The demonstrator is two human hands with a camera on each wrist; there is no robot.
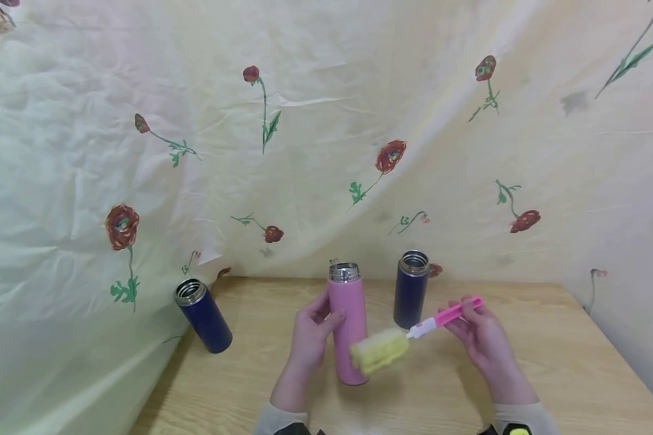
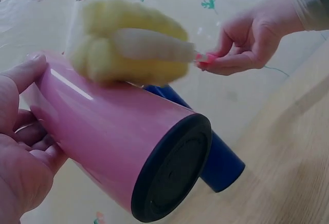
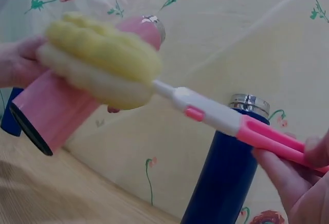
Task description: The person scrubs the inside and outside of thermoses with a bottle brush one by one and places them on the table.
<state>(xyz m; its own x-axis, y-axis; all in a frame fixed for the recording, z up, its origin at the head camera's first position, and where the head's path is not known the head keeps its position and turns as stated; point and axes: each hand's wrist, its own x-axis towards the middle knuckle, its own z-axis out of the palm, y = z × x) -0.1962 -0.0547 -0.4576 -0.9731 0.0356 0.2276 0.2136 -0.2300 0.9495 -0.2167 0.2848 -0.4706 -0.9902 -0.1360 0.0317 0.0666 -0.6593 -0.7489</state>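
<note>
My left hand [image 1: 311, 332] grips a pink thermos bottle [image 1: 349, 320] around its side. The bottle has no lid, its steel mouth faces up, and its black base shows in the left wrist view. My right hand [image 1: 484, 335] pinches the pink handle of a bottle brush [image 3: 216, 118] between thumb and fingers. The brush's yellow and white sponge head [image 2: 128, 44] overlaps the lower side of the pink bottle in the head view, slightly blurred. In the right wrist view the sponge head lies across the bottle's body.
Two dark blue bottles without lids stand on the wooden table [image 1: 239, 399]: one blue bottle [image 1: 204, 317] at the left, another blue bottle [image 1: 410, 293] behind the brush. A flower-printed cloth [image 1: 305, 181] hangs behind and at both sides of the table.
</note>
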